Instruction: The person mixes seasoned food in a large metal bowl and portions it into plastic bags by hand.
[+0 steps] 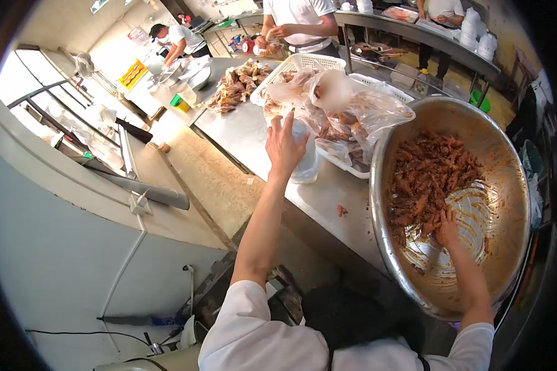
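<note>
My left hand [284, 148] reaches over the steel table with its fingers apart. It is right beside a clear plastic container [307, 162], and I cannot make out whether it touches it. My right hand [449, 230] is down inside a large steel bowl [387, 232], its fingers stretched against the edge of a heap of dark red-brown marinated meat [424, 176]. Sauce streaks the bowl's bare bottom. Behind my left hand, a clear plastic bag [368, 117] lies over meat pieces in a white basket [353, 170].
A small meat scrap [341, 211] lies on the steel table [328, 201]. Farther back are a pile of meat pieces [235, 86] and another white basket [303, 60]. Several people work beyond, one person [300, 25] across the table. A wall with a ledge [62, 235] runs along the left.
</note>
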Demonstrator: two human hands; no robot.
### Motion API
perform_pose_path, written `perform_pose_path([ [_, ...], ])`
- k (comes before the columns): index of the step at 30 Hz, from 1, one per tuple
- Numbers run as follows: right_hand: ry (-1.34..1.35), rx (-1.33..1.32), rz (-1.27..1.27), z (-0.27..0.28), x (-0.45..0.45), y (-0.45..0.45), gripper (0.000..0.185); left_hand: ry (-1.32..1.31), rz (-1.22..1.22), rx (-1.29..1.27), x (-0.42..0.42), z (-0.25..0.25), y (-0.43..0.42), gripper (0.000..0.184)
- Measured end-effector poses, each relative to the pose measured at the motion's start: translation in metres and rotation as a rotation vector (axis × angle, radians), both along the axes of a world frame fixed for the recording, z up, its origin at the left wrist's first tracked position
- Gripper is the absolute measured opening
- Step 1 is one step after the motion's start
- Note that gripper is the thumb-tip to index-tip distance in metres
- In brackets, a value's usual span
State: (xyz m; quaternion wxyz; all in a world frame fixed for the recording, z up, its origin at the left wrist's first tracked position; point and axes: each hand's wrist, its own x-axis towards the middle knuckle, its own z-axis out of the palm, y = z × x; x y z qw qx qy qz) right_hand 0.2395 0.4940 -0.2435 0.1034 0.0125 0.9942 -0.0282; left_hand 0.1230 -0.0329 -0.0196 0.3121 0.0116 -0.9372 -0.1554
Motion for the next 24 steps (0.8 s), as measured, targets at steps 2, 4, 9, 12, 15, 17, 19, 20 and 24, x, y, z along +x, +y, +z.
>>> perform_pose_path([
  [2,0.051,0.025,0.033,-0.01,0.003,0.003,0.072,0.061,-0.025,0.009,-0.004,-0.005,-0.005,0.049],
  [4,0.095,-0.013,0.068,-0.01,0.007,0.005,0.073,0.109,-0.045,0.011,-0.003,-0.01,-0.006,0.043],
  [9,0.013,-0.094,0.027,0.015,0.019,-0.011,0.068,0.225,-0.139,0.049,-0.015,-0.007,-0.015,0.019],
  [12,0.128,-0.326,-0.027,0.027,0.047,-0.009,0.067,0.404,-0.14,0.071,-0.023,0.019,-0.023,0.012],
  [15,0.086,-0.219,0.289,0.049,0.077,-0.02,0.063,0.583,-0.137,0.328,-0.003,0.084,-0.023,0.025],
  [17,-0.19,-0.333,0.108,0.05,0.088,-0.024,0.053,0.476,-0.199,0.49,0.039,0.136,-0.01,0.023],
  [19,-0.076,-0.24,0.289,-0.007,0.085,0.007,0.048,0.381,-0.33,0.587,0.05,0.14,-0.014,0.029],
  [20,-0.032,-0.186,0.357,-0.033,0.096,0.023,0.045,0.2,-0.369,0.667,0.056,0.13,-0.017,0.03],
  [24,-0.494,-0.087,0.512,-0.06,0.073,0.003,0.035,-0.329,-0.136,1.024,0.069,0.004,0.036,0.031],
])
